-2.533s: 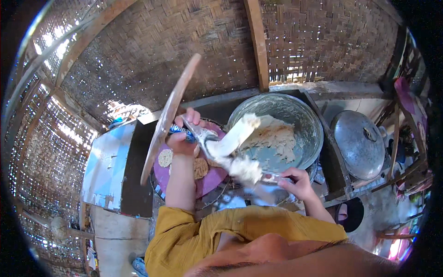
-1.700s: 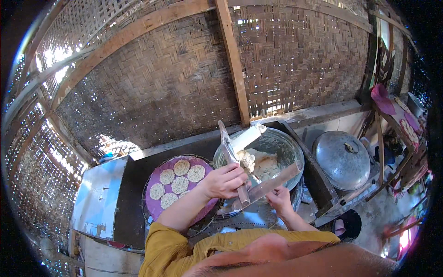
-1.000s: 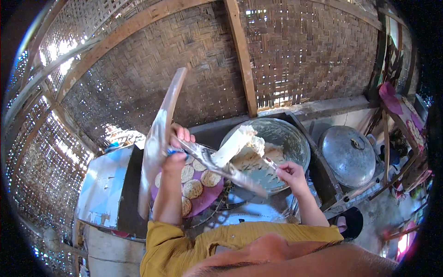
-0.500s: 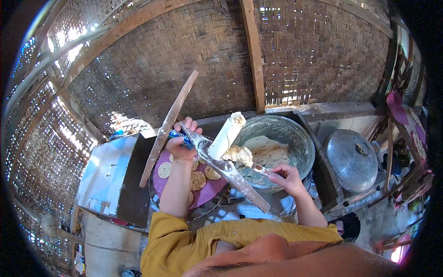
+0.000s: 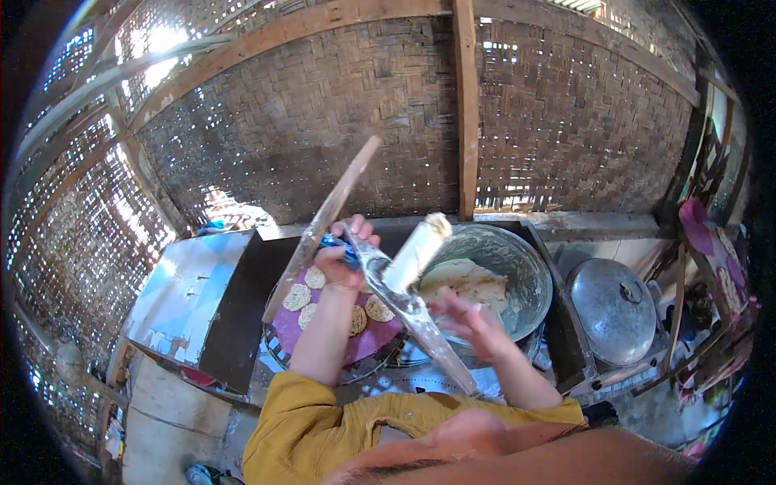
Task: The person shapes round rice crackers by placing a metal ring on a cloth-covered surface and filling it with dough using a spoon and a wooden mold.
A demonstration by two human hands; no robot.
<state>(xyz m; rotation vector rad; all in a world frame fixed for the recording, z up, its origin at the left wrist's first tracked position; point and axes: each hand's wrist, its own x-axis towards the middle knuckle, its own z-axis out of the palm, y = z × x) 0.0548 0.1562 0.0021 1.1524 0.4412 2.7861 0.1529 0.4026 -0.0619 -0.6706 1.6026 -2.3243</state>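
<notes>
While the left grip holds a press, the right seems spread.

Dark-edged worktop — a grey basin and a purple-lined round tray on it, seemingly directly.

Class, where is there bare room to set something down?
Bare-looking: the blue-and-white box top, between woven wall and dark side panel; the pale floor between box and yellow sleeve. Crowded: left hand, wooden tool and right hand across purple mat and basin.
</notes>
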